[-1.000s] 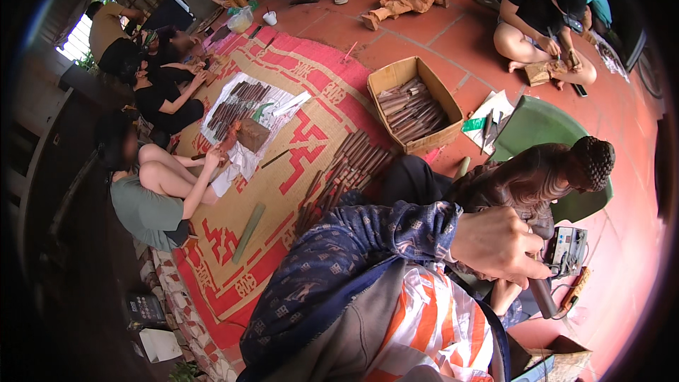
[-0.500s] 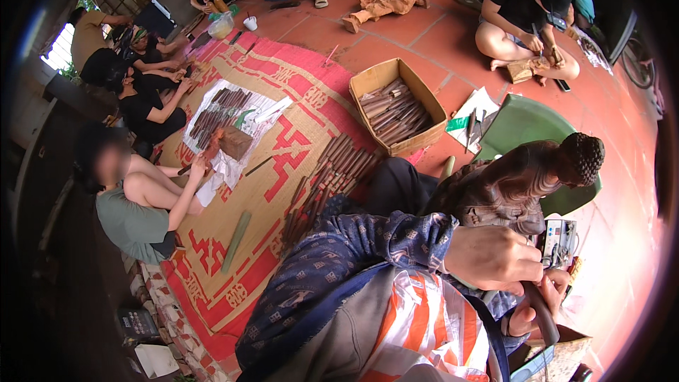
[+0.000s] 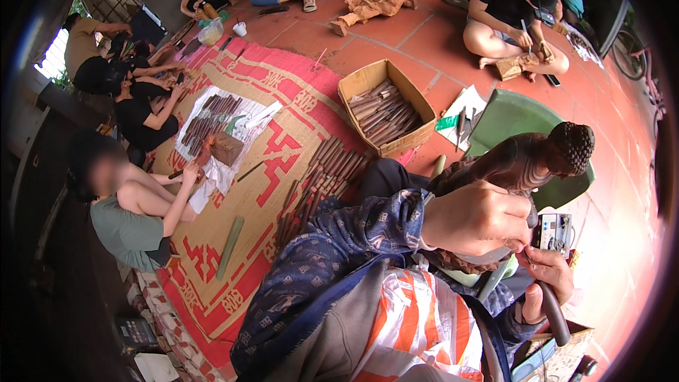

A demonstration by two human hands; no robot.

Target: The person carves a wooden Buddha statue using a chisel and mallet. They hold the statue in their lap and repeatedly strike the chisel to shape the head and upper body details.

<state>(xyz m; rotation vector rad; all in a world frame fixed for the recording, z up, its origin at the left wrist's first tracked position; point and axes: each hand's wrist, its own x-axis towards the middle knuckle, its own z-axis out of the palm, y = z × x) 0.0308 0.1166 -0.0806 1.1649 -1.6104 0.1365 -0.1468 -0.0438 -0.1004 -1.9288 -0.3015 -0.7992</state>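
My left hand [image 3: 475, 218] is closed, with the dark end of a tool [image 3: 532, 218] beside its knuckles; the rest of that tool is mostly hidden. My right hand [image 3: 548, 276] is wrapped round a smooth, dark rod [image 3: 556, 317], whose lower end sticks out below the fingers. The fingertips of both hands come close together at a thin piece between them, too small to name. A dark carved wooden seated figure [image 3: 520, 163] stands just beyond my left hand, which covers part of its base.
Past the figure is a green plastic chair [image 3: 513, 117]. A control box [image 3: 556, 232] lies right of my hands. Wooden-handled tools fill a cardboard box [image 3: 385, 145]; more lie on the red-and-tan mat [image 3: 233, 290]. Several people sit around, one carving at the far right [image 3: 520, 21].
My left hand has risen away from the rod and now shows a dark tool end. My right hand keeps the rod, turned a little. The whole view has shifted slightly.
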